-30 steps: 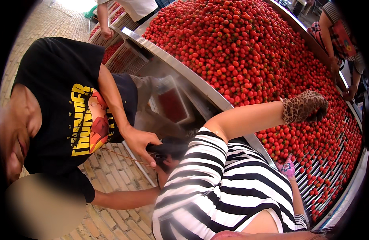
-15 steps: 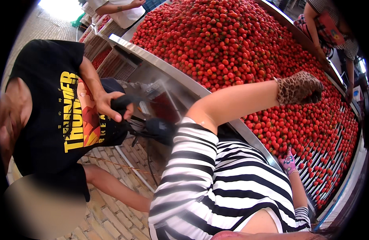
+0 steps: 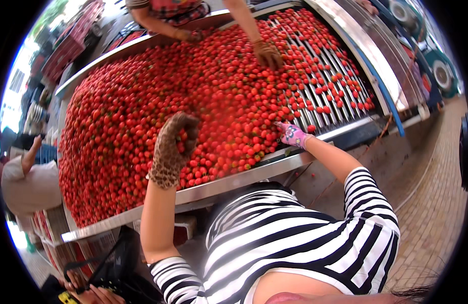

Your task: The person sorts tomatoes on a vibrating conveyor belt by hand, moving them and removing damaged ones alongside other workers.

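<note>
Since the earlier frame the view has swung round, so the bench (image 3: 229,183) now runs across it, and the co-worker in black has slid to the lower left corner, where mainly a pair of hands (image 3: 99,294) shows. The left hand (image 3: 175,147), in a leopard-print glove, has drawn back from its outstretched reach and is raised near the bench's front rim. Its fingers are curled well in, and red shows inside the curl; I cannot tell whether it grips tomatoes or they lie behind it. The right hand (image 3: 294,136), in a pink flowered glove, is at the front edge where the heap meets the rollers (image 3: 315,109), fingers pointing into the fruit; I cannot tell how far they are open or whether they hold any.

The tomatoes (image 3: 117,137) are heaped thickly over the bench's left and middle, thinning to scattered ones on the rollers at right. Across the bench, another co-worker's gloved hand (image 3: 267,53) reaches to the fruit by the rollers, the other hand (image 3: 189,35) at the far rim. A person in a pale top (image 3: 31,185) stands at the left end. Brick floor (image 3: 437,152) shows at right.
</note>
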{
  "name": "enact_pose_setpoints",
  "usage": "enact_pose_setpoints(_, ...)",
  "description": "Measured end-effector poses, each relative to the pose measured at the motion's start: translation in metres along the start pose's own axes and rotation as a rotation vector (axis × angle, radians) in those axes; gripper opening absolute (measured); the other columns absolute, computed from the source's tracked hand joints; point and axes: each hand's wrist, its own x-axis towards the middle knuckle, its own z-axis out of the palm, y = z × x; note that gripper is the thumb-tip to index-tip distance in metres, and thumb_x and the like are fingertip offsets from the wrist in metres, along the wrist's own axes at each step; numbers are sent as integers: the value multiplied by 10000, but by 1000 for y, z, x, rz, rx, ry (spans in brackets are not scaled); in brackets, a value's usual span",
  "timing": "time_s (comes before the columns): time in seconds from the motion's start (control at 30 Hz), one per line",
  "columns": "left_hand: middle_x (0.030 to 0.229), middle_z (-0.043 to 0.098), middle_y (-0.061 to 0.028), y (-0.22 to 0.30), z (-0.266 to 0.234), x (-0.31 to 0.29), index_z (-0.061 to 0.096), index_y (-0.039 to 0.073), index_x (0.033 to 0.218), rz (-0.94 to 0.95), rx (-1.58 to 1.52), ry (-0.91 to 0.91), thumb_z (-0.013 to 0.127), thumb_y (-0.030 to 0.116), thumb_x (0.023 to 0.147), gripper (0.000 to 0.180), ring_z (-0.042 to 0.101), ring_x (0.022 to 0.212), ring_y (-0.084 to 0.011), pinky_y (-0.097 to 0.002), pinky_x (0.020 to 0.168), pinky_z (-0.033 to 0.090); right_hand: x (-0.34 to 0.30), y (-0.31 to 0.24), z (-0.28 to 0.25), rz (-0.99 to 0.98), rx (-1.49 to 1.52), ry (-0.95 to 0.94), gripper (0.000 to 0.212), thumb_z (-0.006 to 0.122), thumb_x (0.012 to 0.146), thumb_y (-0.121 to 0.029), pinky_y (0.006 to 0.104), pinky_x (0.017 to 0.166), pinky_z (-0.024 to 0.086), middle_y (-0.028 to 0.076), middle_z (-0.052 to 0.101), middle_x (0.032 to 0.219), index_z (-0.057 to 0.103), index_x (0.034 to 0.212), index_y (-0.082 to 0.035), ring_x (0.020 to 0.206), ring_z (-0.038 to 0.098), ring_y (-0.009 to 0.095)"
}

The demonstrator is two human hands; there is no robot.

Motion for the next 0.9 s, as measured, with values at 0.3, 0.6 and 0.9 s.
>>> enact_pose_setpoints(0.3,619,490,19,-65,-20,9,617,86,879,-112,-200,117,592,320,886,235,401,434,-63,-208,361,280,-25,-8,-59,492,592,202,484,591,790,-153,324,777,516,128,662,1002,513,1264,-94,886,649,246)
enact_pose_setpoints(0.6,643,507,14,-85,-64,8,615,82,880,-149,-372,129,561,336,895,260,416,450,-70,-205,363,281,7,-88,-25,592,42,6,1024,658,728,-454,409,943,445,374,234,1393,90,1441,11,1102,541,417)
enact_pose_setpoints(0.9,624,456,25,-69,-82,25,602,96,890,-117,-512,62,556,341,893,249,400,445,-73,-210,367,281,88,-212,20,407,484,-365,964,657,755,-426,408,853,495,291,451,1251,114,1455,-47,1027,580,381)
